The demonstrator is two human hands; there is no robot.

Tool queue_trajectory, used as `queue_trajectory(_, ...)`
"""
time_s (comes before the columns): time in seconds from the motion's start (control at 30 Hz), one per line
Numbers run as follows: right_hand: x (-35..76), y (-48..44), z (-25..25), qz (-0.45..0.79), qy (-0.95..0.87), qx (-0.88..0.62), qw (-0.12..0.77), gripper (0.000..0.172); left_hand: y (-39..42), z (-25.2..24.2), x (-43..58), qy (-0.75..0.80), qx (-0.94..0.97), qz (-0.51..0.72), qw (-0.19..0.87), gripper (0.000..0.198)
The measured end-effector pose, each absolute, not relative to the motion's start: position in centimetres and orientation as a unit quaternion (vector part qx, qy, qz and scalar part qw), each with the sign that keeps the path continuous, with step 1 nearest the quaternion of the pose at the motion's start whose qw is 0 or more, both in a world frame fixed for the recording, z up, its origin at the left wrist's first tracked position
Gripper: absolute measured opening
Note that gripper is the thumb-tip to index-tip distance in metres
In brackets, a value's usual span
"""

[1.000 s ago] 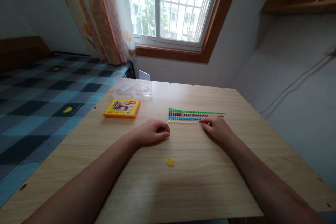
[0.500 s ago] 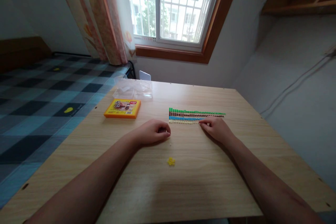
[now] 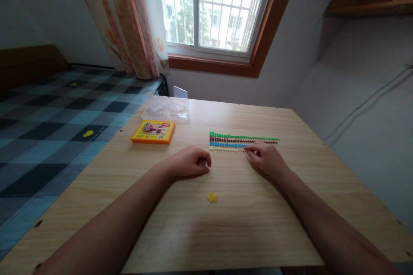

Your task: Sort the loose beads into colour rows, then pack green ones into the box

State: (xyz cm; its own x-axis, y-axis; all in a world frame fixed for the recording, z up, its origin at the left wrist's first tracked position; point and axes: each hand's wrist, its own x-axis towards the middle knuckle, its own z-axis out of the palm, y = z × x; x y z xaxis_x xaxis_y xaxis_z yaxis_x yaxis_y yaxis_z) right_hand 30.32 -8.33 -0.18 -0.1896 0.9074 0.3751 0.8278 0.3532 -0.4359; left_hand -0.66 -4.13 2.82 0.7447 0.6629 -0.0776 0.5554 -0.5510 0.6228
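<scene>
Small blocks lie on the table in rows: a green row (image 3: 237,137), a brown row (image 3: 230,141), a blue row (image 3: 227,145) and a pale yellow row (image 3: 222,149) nearest me. My right hand (image 3: 263,155) is closed in a pinch at the right end of the pale row, its fingertips on a tiny pale block that barely shows. To the left, my left hand (image 3: 191,162) rests on the table, fingers curled, thumb and forefinger apart with nothing visible between them. A tiny pale block (image 3: 211,176) lies just below its thumb. Nearer me is a small yellow pile (image 3: 212,197).
An orange and yellow box (image 3: 153,132) with a printed top lies at the left. Behind it stand clear plastic containers (image 3: 166,107). The wooden table (image 3: 251,232) borders a bed with a checked cover (image 3: 61,137) on the left and a window (image 3: 222,8) beyond.
The whole view has shifted slightly. My left thumb and forefinger have parted a little more. My right hand stays at the end of the pale row.
</scene>
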Motion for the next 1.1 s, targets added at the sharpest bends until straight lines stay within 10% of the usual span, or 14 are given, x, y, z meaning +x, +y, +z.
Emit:
queue_trajectory(0.8, 21.0, -11.6, -0.9, 0.157, -0.854, -0.424, 0.256, 0.020, -3.2, 1.6, -1.1, 0.347, 0.868, 0.099, 0.341, 0.022)
queue_trajectory(1.1, 24.3, -11.4, 2.6, 0.738, -0.385, -0.319, 0.452, 0.037, -3.6, 2.3, -1.2, 0.373, 0.875, 0.087, 0.296, 0.023)
